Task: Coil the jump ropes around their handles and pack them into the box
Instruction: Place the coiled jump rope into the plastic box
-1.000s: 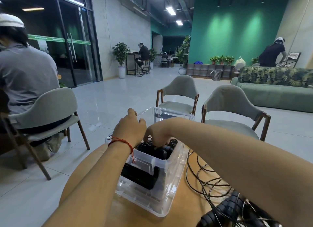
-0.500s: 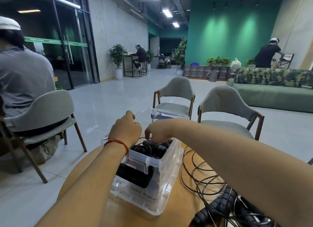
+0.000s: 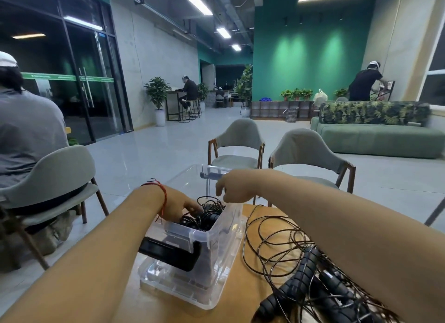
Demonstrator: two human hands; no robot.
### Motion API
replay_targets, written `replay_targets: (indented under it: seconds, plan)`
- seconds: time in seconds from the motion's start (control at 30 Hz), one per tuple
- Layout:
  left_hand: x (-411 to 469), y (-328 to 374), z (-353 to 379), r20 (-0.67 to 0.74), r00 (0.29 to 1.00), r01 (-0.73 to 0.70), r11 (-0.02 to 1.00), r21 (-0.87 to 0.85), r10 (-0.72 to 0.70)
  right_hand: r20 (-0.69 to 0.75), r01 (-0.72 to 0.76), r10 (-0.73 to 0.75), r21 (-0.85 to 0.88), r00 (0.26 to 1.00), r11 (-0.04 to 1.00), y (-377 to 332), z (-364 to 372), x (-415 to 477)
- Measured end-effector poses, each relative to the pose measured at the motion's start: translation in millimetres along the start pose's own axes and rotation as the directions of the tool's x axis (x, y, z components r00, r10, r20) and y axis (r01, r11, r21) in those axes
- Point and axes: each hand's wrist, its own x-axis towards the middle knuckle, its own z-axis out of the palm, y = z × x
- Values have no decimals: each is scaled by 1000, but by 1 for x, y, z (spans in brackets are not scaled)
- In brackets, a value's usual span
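Note:
A clear plastic box (image 3: 225,262) with a black latch (image 3: 168,251) stands on the wooden table (image 3: 240,296). Black coiled jump ropes (image 3: 208,216) lie inside it. My left hand (image 3: 181,207) reaches into the box from the left, and its extended fingers press on the coiled ropes. My right hand (image 3: 232,188) hovers above the box's far rim with its fingers hanging loosely and holding nothing. To the right of the box, loose jump ropes (image 3: 272,241) sprawl in tangled loops, their black ribbed handles (image 3: 308,274) partly under my right forearm.
The box's clear lid (image 3: 190,180) stands open behind it at the table's far edge. Two grey chairs (image 3: 305,149) stand beyond the table. A seated person (image 3: 26,130) on another chair is at the left. A green sofa (image 3: 375,139) is at the far right.
My right hand has lifted out of the box and now hovers above its far rim. My left hand has sunk deeper into the box onto the ropes. The camera tilted.

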Motion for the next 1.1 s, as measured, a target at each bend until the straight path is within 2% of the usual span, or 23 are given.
replay_targets:
  seconds: [0.13,0.33,0.6,0.8,0.97,1.1]
  plan:
    - [24,6,-3,28,1000,-2,998,-63,4,-31,-11,12,23,999,1000,6,1,-7]
    - [43,24,11,-87,996,38,997,73,-32,-42,-14,16,39,999,999,10,2,-11]
    - [20,28,-9,46,997,58,997,55,-60,-63,-29,32,39,998,999,13,-6,-16]
    - [13,43,-23,-11,998,70,996,61,-70,-95,-44,43,-12,995,999,26,-14,-40]
    - [6,55,-28,-6,994,106,994,36,-106,-111,-94,98,43,989,995,44,-11,-70]
    - [-1,80,-41,-132,985,132,982,134,-115,-90,-152,154,32,984,988,62,-7,-104]
